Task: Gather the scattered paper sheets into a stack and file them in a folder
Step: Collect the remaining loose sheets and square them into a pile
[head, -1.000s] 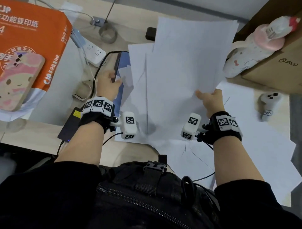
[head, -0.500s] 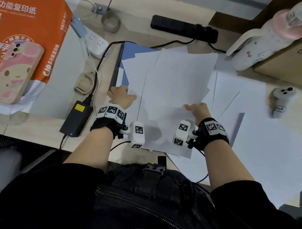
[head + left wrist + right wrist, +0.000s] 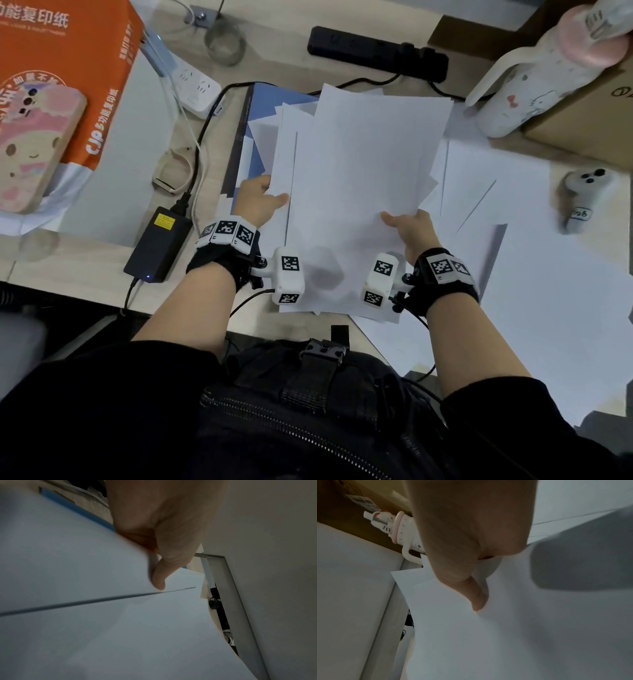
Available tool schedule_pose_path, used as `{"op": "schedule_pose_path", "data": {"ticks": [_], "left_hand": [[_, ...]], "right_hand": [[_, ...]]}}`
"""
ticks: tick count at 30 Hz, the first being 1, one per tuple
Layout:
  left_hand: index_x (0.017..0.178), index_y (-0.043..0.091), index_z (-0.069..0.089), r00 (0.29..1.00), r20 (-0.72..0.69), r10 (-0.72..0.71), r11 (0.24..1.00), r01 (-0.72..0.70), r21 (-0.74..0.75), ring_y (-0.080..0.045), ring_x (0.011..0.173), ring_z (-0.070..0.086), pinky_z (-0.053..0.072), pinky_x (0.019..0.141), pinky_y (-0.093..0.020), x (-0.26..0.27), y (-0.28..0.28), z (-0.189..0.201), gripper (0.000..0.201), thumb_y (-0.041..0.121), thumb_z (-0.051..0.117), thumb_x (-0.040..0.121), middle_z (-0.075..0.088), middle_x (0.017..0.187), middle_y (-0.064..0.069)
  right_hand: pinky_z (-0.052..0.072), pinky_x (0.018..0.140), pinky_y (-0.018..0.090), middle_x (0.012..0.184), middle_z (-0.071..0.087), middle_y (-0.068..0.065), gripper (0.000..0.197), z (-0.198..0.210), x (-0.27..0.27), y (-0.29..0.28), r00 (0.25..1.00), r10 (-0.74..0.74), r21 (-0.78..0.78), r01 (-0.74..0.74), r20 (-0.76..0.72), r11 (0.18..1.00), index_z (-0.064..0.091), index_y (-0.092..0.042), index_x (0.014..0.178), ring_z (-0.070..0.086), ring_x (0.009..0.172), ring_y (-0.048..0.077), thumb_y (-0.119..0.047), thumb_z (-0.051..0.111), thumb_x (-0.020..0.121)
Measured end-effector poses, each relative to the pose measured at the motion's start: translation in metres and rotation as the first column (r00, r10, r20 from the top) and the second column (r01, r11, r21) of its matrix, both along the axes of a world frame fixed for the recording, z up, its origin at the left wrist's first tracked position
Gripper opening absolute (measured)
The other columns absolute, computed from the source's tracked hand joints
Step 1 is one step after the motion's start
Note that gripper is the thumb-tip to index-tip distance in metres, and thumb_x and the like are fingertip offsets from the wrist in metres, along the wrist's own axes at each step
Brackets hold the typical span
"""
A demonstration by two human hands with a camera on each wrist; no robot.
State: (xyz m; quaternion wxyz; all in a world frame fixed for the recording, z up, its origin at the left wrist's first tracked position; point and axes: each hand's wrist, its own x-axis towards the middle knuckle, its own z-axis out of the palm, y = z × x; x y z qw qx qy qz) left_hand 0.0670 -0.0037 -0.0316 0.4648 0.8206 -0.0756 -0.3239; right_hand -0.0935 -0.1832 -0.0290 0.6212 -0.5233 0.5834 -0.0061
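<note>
A loose, uneven bundle of white paper sheets (image 3: pixel 356 185) lies low over the desk in front of me. My left hand (image 3: pixel 260 202) pinches its left edge, thumb on top (image 3: pixel 159 577). My right hand (image 3: pixel 409 228) pinches the right edge, thumb pressed on the top sheet (image 3: pixel 477 601). A blue folder (image 3: pixel 255 113) lies under the bundle's far left corner, mostly covered. More white sheets (image 3: pixel 534 274) lie spread on the desk to the right.
An orange ream of copy paper (image 3: pixel 65 78) and a white power strip (image 3: pixel 195 87) sit at the left, a black power adapter (image 3: pixel 157 243) near the front edge. A black power strip (image 3: pixel 376 51), a white bottle (image 3: pixel 534 78), a cardboard box (image 3: pixel 589 113) and a white controller (image 3: pixel 582 198) stand behind and right.
The bundle, held up and tilted a second ago, has come down flatter over the folder. My left hand left the folder's edge and now pinches the sheets' left side.
</note>
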Motion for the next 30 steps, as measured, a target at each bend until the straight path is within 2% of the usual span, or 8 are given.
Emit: {"op": "schedule_pose_path", "data": {"ticks": [6, 11, 15, 17, 19, 22, 27, 30], "left_hand": [[0.111, 0.001, 0.063, 0.998, 0.004, 0.056, 0.996, -0.055, -0.065, -0.020, 0.091, 0.057, 0.047, 0.081, -0.026, 0.003, 0.013, 0.010, 0.021, 0.005, 0.052, 0.094, 0.062, 0.103, -0.008], [0.106, 0.003, 0.063, 0.987, 0.124, 0.102, 0.988, -0.087, -0.124, -0.016, 0.084, 0.057, 0.047, 0.071, -0.019, 0.009, 0.012, 0.033, 0.023, -0.005, 0.049, 0.089, 0.062, 0.097, -0.008], [0.103, 0.009, 0.061, 0.959, 0.222, 0.176, 0.956, -0.114, -0.269, 0.004, 0.073, 0.060, 0.047, 0.075, -0.017, 0.016, 0.006, 0.075, 0.028, -0.009, 0.046, 0.088, 0.064, 0.091, 0.001], [0.096, 0.012, 0.061, 0.940, 0.252, 0.230, 0.924, -0.130, -0.360, -0.005, 0.078, 0.063, 0.050, 0.080, -0.026, 0.020, 0.004, 0.096, 0.027, -0.008, 0.047, 0.086, 0.066, 0.089, -0.001], [0.104, 0.006, 0.062, 0.921, 0.270, 0.281, 0.889, -0.144, -0.435, -0.018, 0.089, 0.064, 0.051, 0.086, -0.034, 0.023, 0.004, 0.113, 0.027, -0.007, 0.047, 0.086, 0.068, 0.096, -0.008], [0.111, 0.007, 0.059, 0.921, 0.255, 0.293, 0.846, -0.126, -0.519, -0.007, 0.087, 0.065, 0.051, 0.080, -0.021, 0.024, 0.007, 0.128, 0.035, -0.011, 0.044, 0.084, 0.068, 0.098, -0.002], [0.124, 0.003, 0.052, 0.974, 0.119, 0.190, 0.906, -0.128, -0.404, -0.019, 0.097, 0.064, 0.053, 0.080, -0.027, 0.017, 0.006, 0.117, 0.051, -0.015, 0.052, 0.076, 0.064, 0.109, -0.009], [0.115, 0.019, 0.060, 0.981, 0.139, 0.137, 0.953, -0.093, -0.288, -0.022, 0.101, 0.065, 0.053, 0.090, -0.043, 0.020, 0.004, 0.097, 0.050, 0.013, 0.065, 0.065, 0.069, 0.109, -0.002]], "right_hand": [[0.052, 0.090, 0.043, 0.108, 0.065, 0.007, 0.039, 0.016, -0.003, 0.004, 0.980, -0.026, -0.120, 0.051, 0.197, 0.991, 0.055, -0.006, 0.120, 0.063, 0.098, 0.026, 0.003, 0.064, 0.083], [0.051, 0.071, 0.013, 0.101, 0.063, -0.009, 0.039, 0.049, 0.004, 0.006, 0.919, 0.011, -0.204, 0.076, 0.395, 0.976, 0.049, -0.020, 0.111, 0.062, 0.087, 0.000, 0.005, 0.062, 0.085], [0.051, 0.075, 0.024, 0.089, 0.065, -0.004, 0.018, 0.084, 0.016, 0.006, 0.874, 0.015, -0.213, 0.102, 0.487, 0.972, 0.057, -0.017, 0.089, 0.064, 0.082, 0.011, -0.002, 0.066, 0.085], [0.051, 0.081, 0.027, 0.089, 0.067, -0.001, 0.016, 0.104, 0.022, 0.005, 0.841, 0.007, -0.216, 0.131, 0.542, 0.968, 0.059, -0.014, 0.088, 0.064, 0.085, 0.015, -0.004, 0.069, 0.082], [0.051, 0.081, 0.023, 0.086, 0.066, -0.002, 0.018, 0.122, 0.025, 0.003, 0.799, -0.006, -0.196, 0.155, 0.601, 0.968, 0.057, -0.016, 0.084, 0.064, 0.080, 0.009, 0.000, 0.066, 0.085], [0.048, 0.071, 0.010, 0.087, 0.063, -0.006, 0.018, 0.132, 0.024, -0.001, 0.767, -0.017, -0.172, 0.166, 0.642, 0.971, 0.052, -0.015, 0.088, 0.062, 0.072, -0.002, -0.003, 0.065, 0.086], [0.045, 0.103, 0.041, 0.108, 0.065, 0.008, 0.050, 0.110, 0.016, 0.006, 0.838, 0.029, -0.103, 0.033, 0.544, 0.994, 0.056, -0.005, 0.113, 0.062, 0.105, 0.023, -0.016, 0.078, 0.069], [0.044, 0.105, 0.045, 0.115, 0.067, 0.011, 0.037, 0.093, 0.015, 0.006, 0.826, 0.020, -0.081, 0.031, 0.563, 0.996, 0.064, -0.013, 0.104, 0.062, 0.111, 0.028, -0.003, 0.076, 0.070]]}}
